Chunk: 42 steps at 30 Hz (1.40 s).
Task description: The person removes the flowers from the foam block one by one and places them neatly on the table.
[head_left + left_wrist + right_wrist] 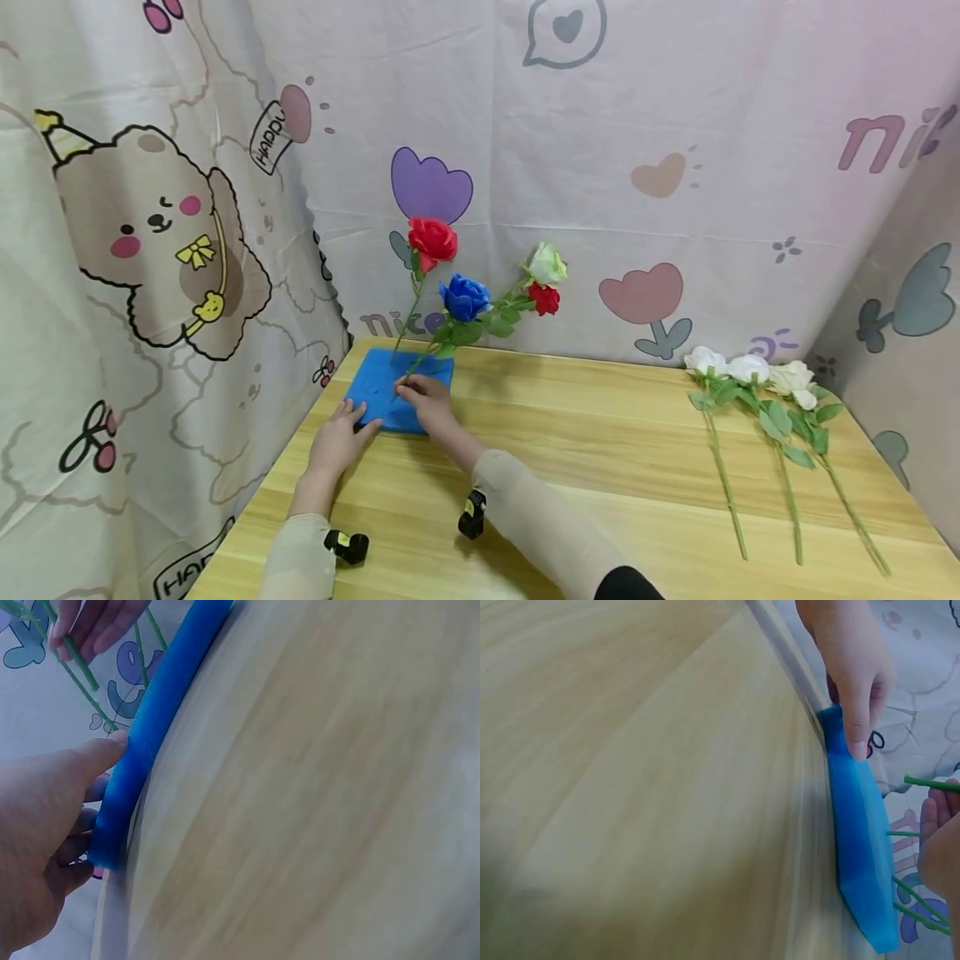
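A flat blue foam block (367,385) lies at the table's far left. Its near-left corner is held by my left hand (335,442), thumb on the front edge and fingers round the side in the left wrist view. Over the block, my right hand (431,404) pinches a green flower stem (79,661), its cut lower end showing free above the foam. That stem runs up toward the blue rose (465,297) and leaves. Other stems stand in the block. Above it also show a red rose (432,242), a pale green-white rose (547,264) and a smaller red flower (545,298).
Three white roses (748,368) with long stems lie side by side on the right of the wooden table (570,417). A printed cloth (495,100) hangs behind and along both sides. The block sits close to the table's left edge.
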### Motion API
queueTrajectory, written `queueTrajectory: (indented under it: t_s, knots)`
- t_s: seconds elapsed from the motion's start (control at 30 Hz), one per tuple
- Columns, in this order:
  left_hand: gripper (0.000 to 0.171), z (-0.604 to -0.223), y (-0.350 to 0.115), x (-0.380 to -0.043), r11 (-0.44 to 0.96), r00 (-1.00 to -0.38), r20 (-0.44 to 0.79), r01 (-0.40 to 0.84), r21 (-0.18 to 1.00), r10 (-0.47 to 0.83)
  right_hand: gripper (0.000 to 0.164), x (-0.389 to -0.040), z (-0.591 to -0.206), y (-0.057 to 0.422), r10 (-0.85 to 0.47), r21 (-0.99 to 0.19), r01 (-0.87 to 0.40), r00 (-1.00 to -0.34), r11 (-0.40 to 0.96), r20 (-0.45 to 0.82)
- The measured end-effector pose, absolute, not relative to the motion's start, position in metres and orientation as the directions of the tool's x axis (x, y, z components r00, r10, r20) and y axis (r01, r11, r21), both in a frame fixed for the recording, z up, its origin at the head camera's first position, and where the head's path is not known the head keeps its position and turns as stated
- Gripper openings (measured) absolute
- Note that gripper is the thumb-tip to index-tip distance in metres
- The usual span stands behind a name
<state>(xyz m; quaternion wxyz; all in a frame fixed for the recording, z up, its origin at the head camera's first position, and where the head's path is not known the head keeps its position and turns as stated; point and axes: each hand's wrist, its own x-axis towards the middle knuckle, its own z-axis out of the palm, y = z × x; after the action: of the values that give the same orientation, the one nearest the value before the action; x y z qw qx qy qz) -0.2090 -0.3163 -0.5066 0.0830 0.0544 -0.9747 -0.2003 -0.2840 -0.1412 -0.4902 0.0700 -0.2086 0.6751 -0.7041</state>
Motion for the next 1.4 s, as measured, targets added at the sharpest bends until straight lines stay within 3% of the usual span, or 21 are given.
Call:
queueTrajectory:
  t_s: [0.4,0.67,1.17,1.4]
  knots:
    - [0.063,-0.507,-0.315,-0.208,0.920,-0.979,0.150,-0.068,0.386,-0.136,0.022,-0.273,-0.492,-0.109,-0.367,-0.976,-0.177,-0.906,-0.125,0.211]
    - [0.063,-0.509,-0.318,-0.208,0.918,-0.983,0.131,-0.068,0.391,-0.129,0.020,-0.249,-0.465,-0.080,-0.341,-0.971,-0.137,-0.919,-0.194,0.197]
    - [0.063,-0.510,-0.319,-0.208,0.917,-0.984,0.133,-0.054,0.396,-0.115,0.025,-0.260,-0.487,-0.042,-0.202,-0.922,-0.145,-0.952,-0.360,0.229]
    - [0.063,-0.511,-0.320,-0.209,0.921,-0.984,0.143,-0.048,0.386,-0.111,0.024,-0.260,-0.484,-0.015,-0.201,-0.924,-0.115,-0.959,-0.365,0.200]
